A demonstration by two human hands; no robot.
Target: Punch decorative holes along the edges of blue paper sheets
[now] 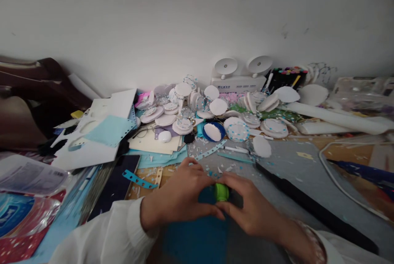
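Observation:
In the lower middle, my right hand (254,208) is closed around a small bright-green and dark paper punch (221,192), thumb below and fingers above. My left hand (181,194) curves over a blue sheet of paper (193,237), its thumb and fingers closed on the sheet by the punch. The sheet hangs down toward the bottom edge of the view and looks slightly blurred. Whether its edge sits inside the punch is hidden by my fingers. Just beyond my hands lies a blue strip (140,179) with punched holes, among small paper scraps.
White paper discs (218,107) crowd the back of the table against the wall. A long black tool (308,202) lies on the grey mat (295,153) at right, near a white cable (335,178). At left are a dark phone (118,182), white board (89,149) and a plastic packet (27,210).

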